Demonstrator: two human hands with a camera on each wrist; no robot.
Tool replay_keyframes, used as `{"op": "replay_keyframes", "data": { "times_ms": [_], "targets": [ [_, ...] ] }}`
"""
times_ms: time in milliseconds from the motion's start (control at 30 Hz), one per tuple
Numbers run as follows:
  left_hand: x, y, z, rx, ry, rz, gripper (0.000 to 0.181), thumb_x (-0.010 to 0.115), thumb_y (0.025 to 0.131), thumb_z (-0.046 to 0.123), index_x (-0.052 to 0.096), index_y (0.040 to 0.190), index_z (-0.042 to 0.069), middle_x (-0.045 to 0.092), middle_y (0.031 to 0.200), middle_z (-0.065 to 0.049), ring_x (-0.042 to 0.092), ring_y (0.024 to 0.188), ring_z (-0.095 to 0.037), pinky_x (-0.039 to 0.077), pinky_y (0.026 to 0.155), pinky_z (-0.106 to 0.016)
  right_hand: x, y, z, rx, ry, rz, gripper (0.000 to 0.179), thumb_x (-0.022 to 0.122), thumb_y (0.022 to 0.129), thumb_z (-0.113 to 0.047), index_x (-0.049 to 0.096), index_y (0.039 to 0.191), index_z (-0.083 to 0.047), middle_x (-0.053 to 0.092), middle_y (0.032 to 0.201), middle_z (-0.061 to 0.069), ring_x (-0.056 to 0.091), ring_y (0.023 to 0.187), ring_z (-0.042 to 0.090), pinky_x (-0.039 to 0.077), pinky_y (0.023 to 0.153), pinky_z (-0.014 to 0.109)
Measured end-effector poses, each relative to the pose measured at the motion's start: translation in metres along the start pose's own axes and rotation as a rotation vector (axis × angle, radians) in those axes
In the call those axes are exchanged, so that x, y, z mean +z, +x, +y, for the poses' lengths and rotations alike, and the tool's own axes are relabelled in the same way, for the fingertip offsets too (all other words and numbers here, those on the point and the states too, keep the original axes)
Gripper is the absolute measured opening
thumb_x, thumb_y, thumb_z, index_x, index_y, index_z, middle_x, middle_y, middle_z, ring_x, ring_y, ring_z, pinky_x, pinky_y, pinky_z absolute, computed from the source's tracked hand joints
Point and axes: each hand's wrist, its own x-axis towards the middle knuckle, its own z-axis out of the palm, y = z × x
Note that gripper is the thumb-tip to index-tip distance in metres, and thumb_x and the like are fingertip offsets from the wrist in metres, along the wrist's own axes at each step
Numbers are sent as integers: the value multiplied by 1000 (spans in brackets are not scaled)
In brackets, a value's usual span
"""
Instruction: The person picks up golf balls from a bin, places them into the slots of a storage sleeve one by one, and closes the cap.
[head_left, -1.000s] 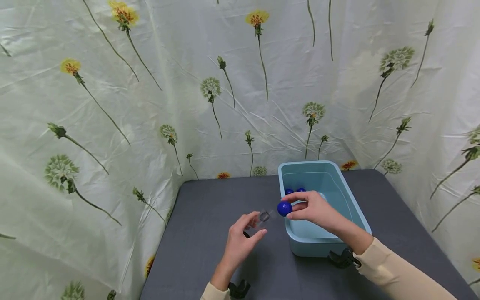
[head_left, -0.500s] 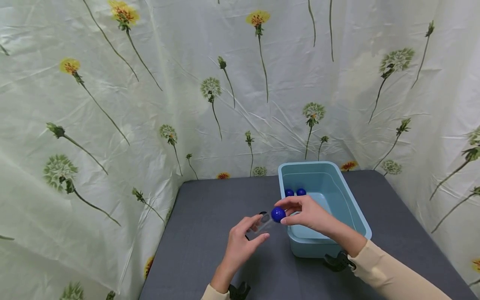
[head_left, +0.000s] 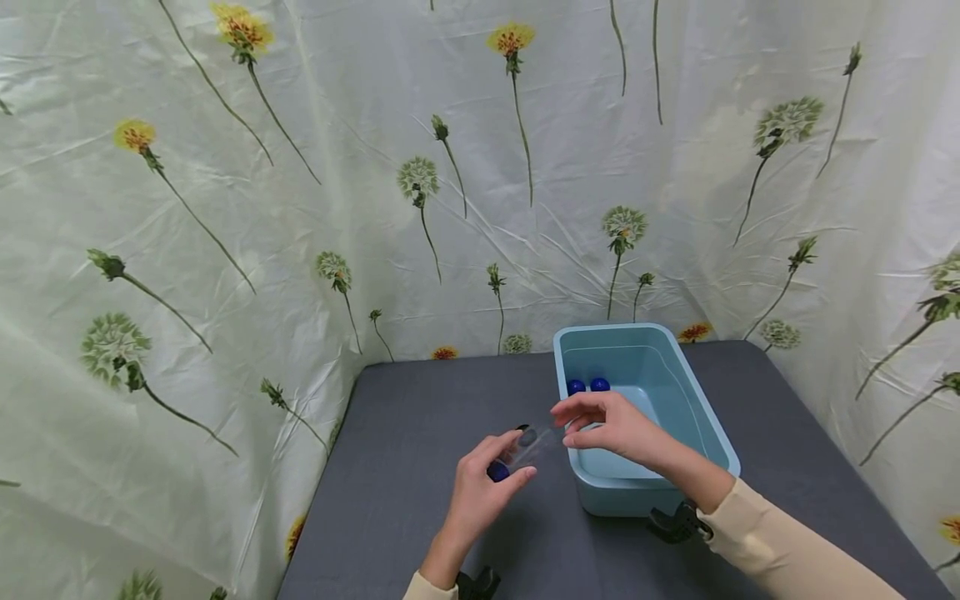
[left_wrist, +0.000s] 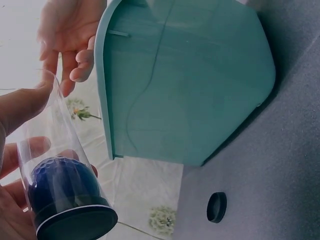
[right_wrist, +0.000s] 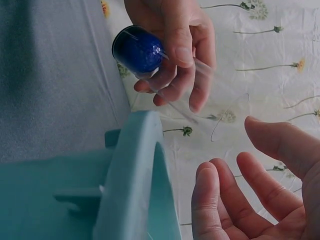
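Note:
My left hand [head_left: 480,487] grips a clear plastic tube [left_wrist: 67,135] that tilts, its open mouth toward the right hand. At the tube's lower end, by the black end cap [left_wrist: 77,223], lies a dimpled blue golf ball [left_wrist: 65,182]. Just off the mouth, over the near left rim of the light-blue bin [head_left: 633,482], my right hand [head_left: 618,429] holds nothing, its fingers loosely bent and apart. Two more blue golf balls [head_left: 599,384] show inside the bin at its left wall.
A loose black cap [left_wrist: 216,207] lies on the dark grey table [head_left: 420,417], left of the bin. A flower-printed curtain [head_left: 450,208] hangs behind the table and along its sides.
The right hand has brought a blue golf ball leftward to the tube's mouth and let it go. The ball has slid down to the tube's capped end; the left hand has hardly moved.

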Motion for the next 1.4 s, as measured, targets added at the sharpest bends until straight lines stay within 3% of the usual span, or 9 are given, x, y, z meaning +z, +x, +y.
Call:
{"op": "replay_keyframes", "data": {
  "times_ms": [167,400,567,867,1100,1267,1400],
  "targets": [
    [0,1,0,-2,5,-1,49,81,86,37,66,132,26,66,105,9,62,89,-11,55,76,-31,-4,1,-1,14,-35,13,37,78,90,-23,68,125,-16,66,121,6,66,101,30,57,80,37],
    [1,-1,0,-9,-25,-7,49,82,86,32,66,131,26,69,106,-4,61,90,-11,56,77,-36,-12,3,-1,18,-60,15,36,77,91,-18,68,125,-17,67,121,6,65,103,29,57,80,38],
    [0,-2,0,-2,-30,-5,50,82,86,33,65,132,26,68,106,0,64,91,-17,55,78,-32,-21,7,-4,5,-110,34,38,77,90,-14,67,126,-13,67,122,12,65,101,29,57,77,39],
    [0,-1,3,-2,-51,-6,50,84,85,25,66,132,25,69,107,-1,64,92,-16,56,78,-31,-47,29,2,33,-238,80,42,79,89,-19,66,127,-7,69,113,11,67,95,26,56,75,38],
    [0,-1,4,-14,-52,-10,50,83,85,26,65,133,25,69,108,-3,64,93,-14,56,79,-31,-66,58,25,105,-362,112,40,79,88,-20,68,125,-8,68,117,16,67,100,29,56,80,44],
    [0,0,4,-19,-50,-11,51,83,86,29,65,133,26,68,108,4,63,94,-12,56,80,-31,-78,75,53,171,-437,104,44,78,88,-19,66,127,-2,66,122,22,63,111,37,54,85,49],
    [1,-1,2,-16,-53,-9,51,83,86,30,65,133,26,67,108,8,64,95,-12,56,81,-31,-85,82,75,227,-463,107,45,77,88,-13,64,127,4,65,122,25,64,108,36,54,84,47]
  ]
}}
